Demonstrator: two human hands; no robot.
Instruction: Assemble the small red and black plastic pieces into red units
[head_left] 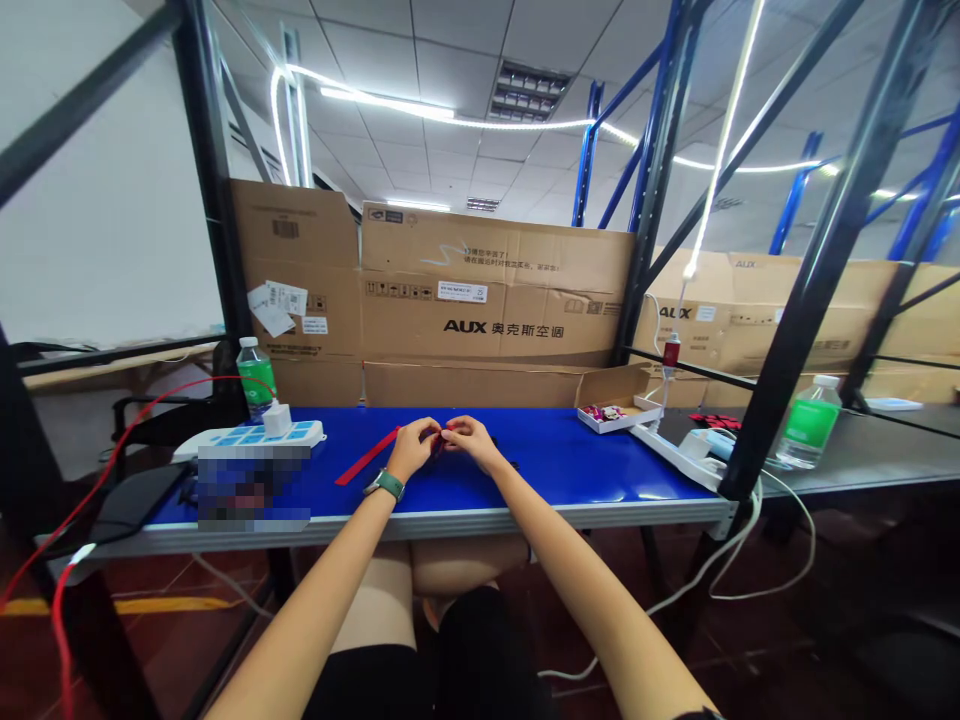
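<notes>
My left hand (pixel 414 447) and my right hand (pixel 471 443) meet above the blue tabletop (pixel 570 470), their fingers pinching a small red-and-dark bundle (pixel 442 438). A flat red ribbon (pixel 367 456) stretches down-left from under my left hand and seems to join the bundle. The fingers hide most of that bundle, so its exact form cannot be made out. A green-strapped watch (pixel 386 485) circles my left wrist.
An open cardboard tray of small red-wrapped items (pixel 611 412) stands at the right. White power strips (pixel 247 436) lie at both sides, and a pixelated patch covers an object at the front left. Green-labelled bottles (pixel 257 378) stand nearby. Large cardboard cartons and rack uprights surround the table.
</notes>
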